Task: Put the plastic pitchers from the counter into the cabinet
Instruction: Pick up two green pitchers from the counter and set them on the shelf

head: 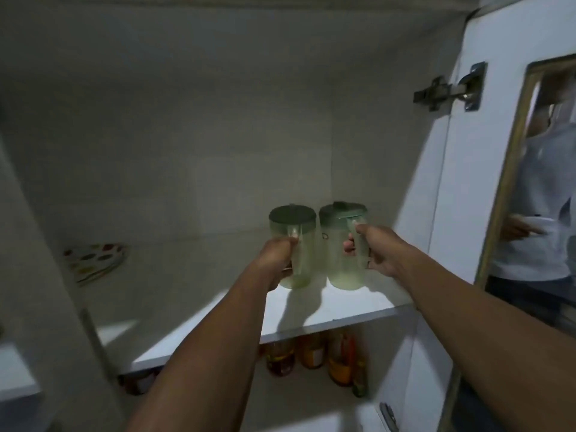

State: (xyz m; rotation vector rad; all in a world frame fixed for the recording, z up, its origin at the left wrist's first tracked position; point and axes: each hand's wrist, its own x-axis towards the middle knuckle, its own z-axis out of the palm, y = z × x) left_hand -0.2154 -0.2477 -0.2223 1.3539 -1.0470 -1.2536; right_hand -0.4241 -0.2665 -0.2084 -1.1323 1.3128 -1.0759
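Both pitchers are at the upper cabinet shelf [327,310], near its front edge, side by side and upright, close together but not clearly touching. Left hand [277,254] grip is curled tight around the handle of the left pitcher [293,244]; right hand [378,251] grip is wrapped around the handle of the right pitcher [343,244], fingers [349,246] visible through the translucent wall. Both pitchers are pale green plastic with darker green lids. Bases sit at shelf level; can't tell if they rest fully on it or are held just above. A spotted plate [96,260] lies further left on the same shelf, well apart. Bottles [311,353] stand on the shelf below. Cabinet door [486,182] is swung open on the right, hinge [448,88] visible, glass panel reflecting a person.
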